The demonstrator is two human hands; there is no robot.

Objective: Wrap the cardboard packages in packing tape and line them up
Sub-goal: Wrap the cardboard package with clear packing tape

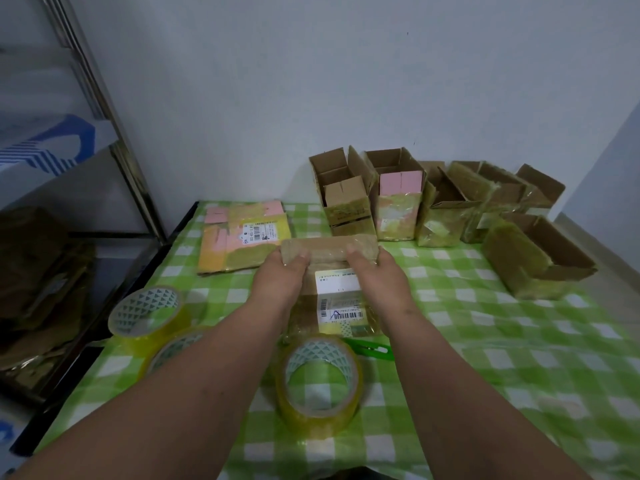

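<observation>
Cardboard package [337, 299] mid-tabletop, and I've got both hands on its far flap: left hand [282, 271] and right hand [375, 271], fingers curled over the edge, gripping. Tape roll [320, 379] just at its near side; taped boxes [433, 202] line the far edge.

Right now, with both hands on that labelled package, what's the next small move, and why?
Probably lift the package and carry it toward the row of boxes by the wall. Left hand and right hand both grip its far end, it looks taped, and the nearest tape roll lies untouched.
</observation>
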